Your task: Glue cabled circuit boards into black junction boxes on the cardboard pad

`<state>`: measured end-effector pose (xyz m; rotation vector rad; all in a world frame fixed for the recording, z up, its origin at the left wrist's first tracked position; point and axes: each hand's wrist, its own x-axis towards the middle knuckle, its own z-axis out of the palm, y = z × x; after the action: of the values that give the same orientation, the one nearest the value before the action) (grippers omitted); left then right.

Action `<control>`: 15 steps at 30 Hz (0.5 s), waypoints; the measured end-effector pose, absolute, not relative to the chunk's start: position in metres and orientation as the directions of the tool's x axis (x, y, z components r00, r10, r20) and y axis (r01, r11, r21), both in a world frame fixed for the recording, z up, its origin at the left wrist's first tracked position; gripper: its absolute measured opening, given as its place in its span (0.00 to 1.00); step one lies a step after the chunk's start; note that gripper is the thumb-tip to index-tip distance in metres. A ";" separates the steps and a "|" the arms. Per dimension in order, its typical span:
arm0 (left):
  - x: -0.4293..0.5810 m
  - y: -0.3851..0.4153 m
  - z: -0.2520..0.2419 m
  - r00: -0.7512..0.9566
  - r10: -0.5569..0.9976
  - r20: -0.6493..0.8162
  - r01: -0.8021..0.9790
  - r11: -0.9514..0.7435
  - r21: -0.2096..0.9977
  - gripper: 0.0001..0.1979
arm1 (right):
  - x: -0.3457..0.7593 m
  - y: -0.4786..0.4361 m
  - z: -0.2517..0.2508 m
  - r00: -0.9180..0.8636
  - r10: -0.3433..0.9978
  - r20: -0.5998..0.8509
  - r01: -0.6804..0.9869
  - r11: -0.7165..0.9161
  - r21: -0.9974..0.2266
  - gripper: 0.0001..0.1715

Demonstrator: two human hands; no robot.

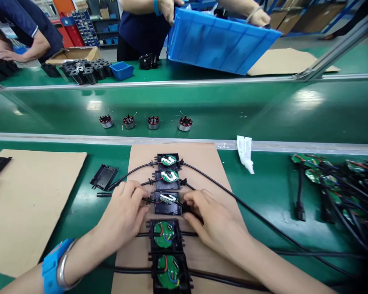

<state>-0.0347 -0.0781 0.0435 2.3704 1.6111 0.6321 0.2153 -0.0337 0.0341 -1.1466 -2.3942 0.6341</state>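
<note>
Several black plastic housings with green circuit boards lie in a column on a cardboard sheet [202,163]. My left hand [125,210] pinches the black cable at the left side of the third housing [168,209]. On the opposite side, my right hand [213,214] has thumb and forefinger closed on the cable there. The small board [168,198] in that housing sits tilted, with white paste on it. Farther away are two housings whose boards [168,160] also carry white paste. Closer to me, two more hold boards [164,234] with coloured wires and no visible paste.
An open black case half [104,177] lies left of the cardboard. Wired boards [334,183] are heaped at right, near a white tube [245,153]. Several copper-wound stators [153,122] stand beyond the rail. A co-worker's hands tilt a blue crate [217,41] across the bench.
</note>
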 end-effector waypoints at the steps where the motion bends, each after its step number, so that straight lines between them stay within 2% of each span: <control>1: -0.038 -0.075 0.043 0.329 0.921 0.211 0.834 -0.388 0.393 0.05 | 0.216 -0.035 0.032 -0.568 0.809 0.147 0.623 0.540 -0.565 0.10; 5: -0.044 -0.080 0.049 0.360 0.912 0.197 0.768 -0.409 0.493 0.04 | 0.221 -0.051 0.041 -0.546 0.829 0.119 0.614 0.493 -0.617 0.11; 7: -0.043 -0.084 0.056 0.344 0.919 0.191 0.758 -0.392 0.521 0.03 | 0.223 -0.057 0.054 -0.596 0.797 0.100 0.607 0.529 -0.594 0.13; 11: -0.035 -0.081 0.063 0.385 0.902 0.197 0.782 -0.432 0.449 0.05 | 0.216 -0.056 0.072 -0.713 0.700 -0.024 0.625 0.620 -0.474 0.17; 15: -0.029 -0.072 0.057 0.447 0.888 0.108 0.808 -0.452 0.377 0.06 | 0.204 -0.046 0.069 -0.735 0.674 -0.066 0.629 0.642 -0.438 0.15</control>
<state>-0.0286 -0.0719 0.0569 2.4304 1.4625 0.4244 0.2044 -0.0460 0.0690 -1.0953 -2.7525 0.6744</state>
